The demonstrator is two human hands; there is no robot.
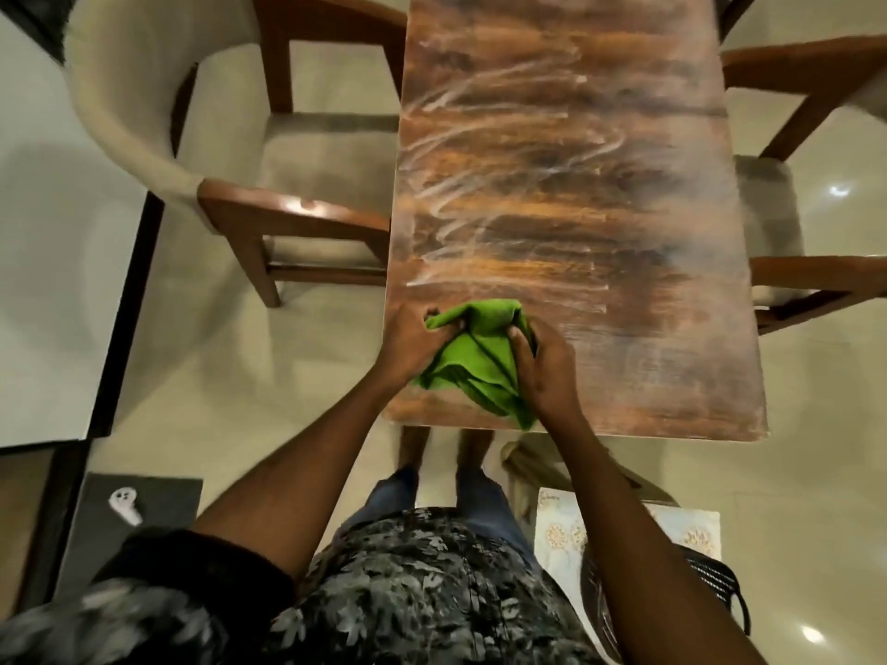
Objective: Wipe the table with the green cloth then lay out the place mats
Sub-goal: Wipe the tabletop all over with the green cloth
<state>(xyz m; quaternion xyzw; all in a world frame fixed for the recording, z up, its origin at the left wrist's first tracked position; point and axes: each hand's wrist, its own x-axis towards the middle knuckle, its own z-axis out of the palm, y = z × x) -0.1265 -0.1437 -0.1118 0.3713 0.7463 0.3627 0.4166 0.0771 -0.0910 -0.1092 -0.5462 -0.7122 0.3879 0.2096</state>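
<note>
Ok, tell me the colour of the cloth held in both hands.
Bright green: the cloth, bunched over the table's near end, seen in the head view.

The bench (576, 208) runs away from the person, who stands at its near end. The cloth (473, 362) lies on the near left corner of the bench, held between 2 hands: the left hand (408, 343) on its left side, the right hand (547, 371) on its right. 1 chair (230, 184) stands left of the bench and another chair (816, 184) right of it. Place mats (624, 544) lie below the near end, to the person's right.
</note>
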